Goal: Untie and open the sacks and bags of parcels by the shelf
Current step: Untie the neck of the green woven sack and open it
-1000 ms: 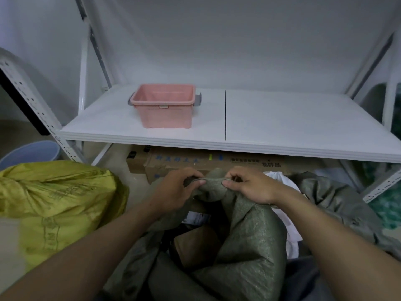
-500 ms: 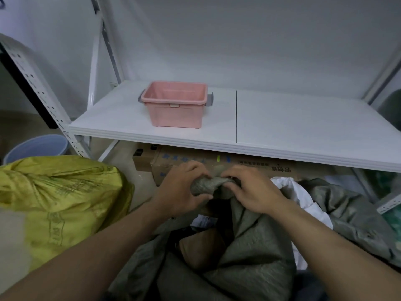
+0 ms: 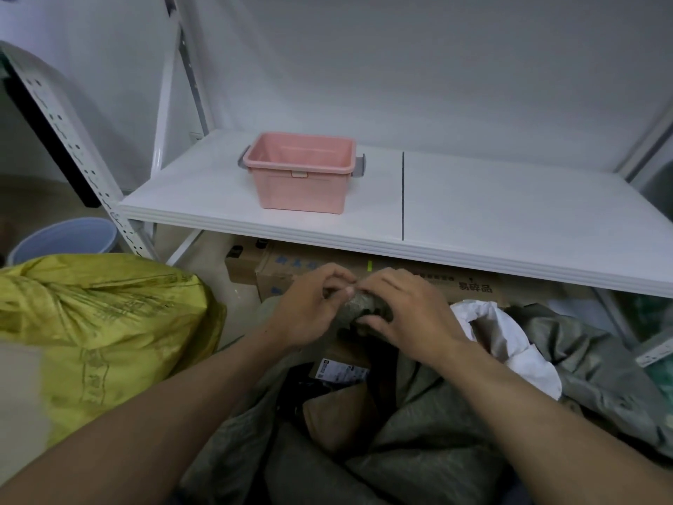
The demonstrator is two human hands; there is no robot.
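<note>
A grey-green woven sack (image 3: pixel 429 428) lies in front of me below the shelf, its mouth partly open on brown parcels (image 3: pixel 338 417) and a labelled packet. My left hand (image 3: pixel 309 308) and my right hand (image 3: pixel 404 311) meet at the sack's bunched far edge (image 3: pixel 358 306) and both grip it, fingers curled round the fabric. A yellow woven sack (image 3: pixel 98 333) stands at the left, bunched closed at the top. Another grey sack (image 3: pixel 597 362) lies at the right with a white bag (image 3: pixel 510 333) against it.
A white metal shelf (image 3: pixel 491 216) runs across the view with a pink plastic bin (image 3: pixel 302 173) on it. Cardboard boxes (image 3: pixel 469 286) sit under the shelf. A blue bucket (image 3: pixel 65 238) stands at the far left behind the yellow sack.
Both hands have closed in on the sack's edge and gathered it into a tighter wad between them. The view has moved in closer to the shelf.
</note>
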